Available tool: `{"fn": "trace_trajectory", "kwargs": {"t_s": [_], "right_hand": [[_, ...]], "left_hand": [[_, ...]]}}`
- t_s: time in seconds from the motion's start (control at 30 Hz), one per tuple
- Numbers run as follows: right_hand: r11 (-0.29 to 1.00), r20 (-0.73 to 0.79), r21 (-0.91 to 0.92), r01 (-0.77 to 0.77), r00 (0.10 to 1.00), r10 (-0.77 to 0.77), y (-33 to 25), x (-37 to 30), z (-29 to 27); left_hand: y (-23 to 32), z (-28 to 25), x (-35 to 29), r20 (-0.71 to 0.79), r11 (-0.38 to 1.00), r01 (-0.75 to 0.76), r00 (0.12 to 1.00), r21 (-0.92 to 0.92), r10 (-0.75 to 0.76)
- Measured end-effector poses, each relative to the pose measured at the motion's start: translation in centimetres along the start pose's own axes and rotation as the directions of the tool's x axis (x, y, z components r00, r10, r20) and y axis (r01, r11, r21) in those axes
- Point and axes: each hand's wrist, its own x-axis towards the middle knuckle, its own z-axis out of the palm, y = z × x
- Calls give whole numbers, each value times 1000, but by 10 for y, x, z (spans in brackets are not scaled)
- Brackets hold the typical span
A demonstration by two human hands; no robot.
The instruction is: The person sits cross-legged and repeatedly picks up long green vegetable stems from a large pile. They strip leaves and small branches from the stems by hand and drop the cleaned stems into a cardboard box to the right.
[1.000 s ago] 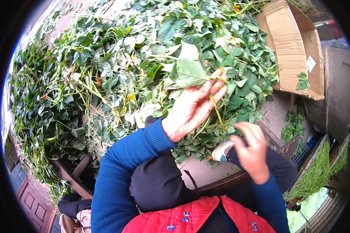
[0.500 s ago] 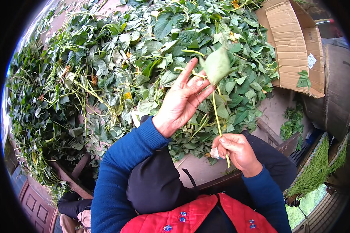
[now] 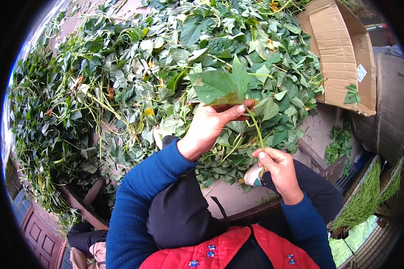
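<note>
Between my two hands stretches a single long-stalked green leaf (image 3: 217, 86). My left hand (image 3: 213, 123) pinches it where the blade meets the stalk, thumb on top. Lower and to the right, my right hand (image 3: 277, 168) grips the pale green stalk (image 3: 257, 127) near its bottom end with thumb and fingers. Beneath both hands spreads a broad heap of cut leafy vines (image 3: 166, 58), with dark green leaves, pale stems and a few yellowed leaves. A small white and dark object (image 3: 253, 175) shows just below my right hand; its kind is unclear.
An opened cardboard box (image 3: 339, 54) stands at the far right, with a leaf on its flap. Below it are a small green pile (image 3: 338, 143) and a tray of thin green shoots (image 3: 361, 197). Wooden bars (image 3: 83, 208) edge the heap at the near left. A brown door (image 3: 42, 233) shows lower left.
My left fingers, spread behind the leaf before, have closed on its base. The leaf has turned so its blade points up and left. My right hand has shifted slightly up and right.
</note>
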Motion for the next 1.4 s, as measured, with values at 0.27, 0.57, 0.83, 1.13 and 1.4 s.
{"fn": "trace_trajectory", "kwargs": {"t_s": [0.27, 0.57, 0.83, 1.13, 1.4], "right_hand": [[967, 3, -238, 88, 996, -90, 10, -2, -3], [372, 157, -881, 292, 923, -351, -32, -43, -38], [341, -462, -887, -312, 594, -659, -64, -138, -150], [-107, -866, -463, -880, 475, -154, 155, -289, -315], [394, -742, -664, -636, 494, -453, 62, -182, -261]], "left_hand": [[-4, -24, -5, 82, 939, -84, 995, 334, 60], [-6, -19, -30, 574, 650, -354, 804, 673, -157], [-5, -29, -38, 693, 669, -466, 714, 579, -103], [-9, -28, -37, 831, -58, -830, 556, 555, -9], [59, -150, -35, -63, 218, -55, 865, 974, 498]]}}
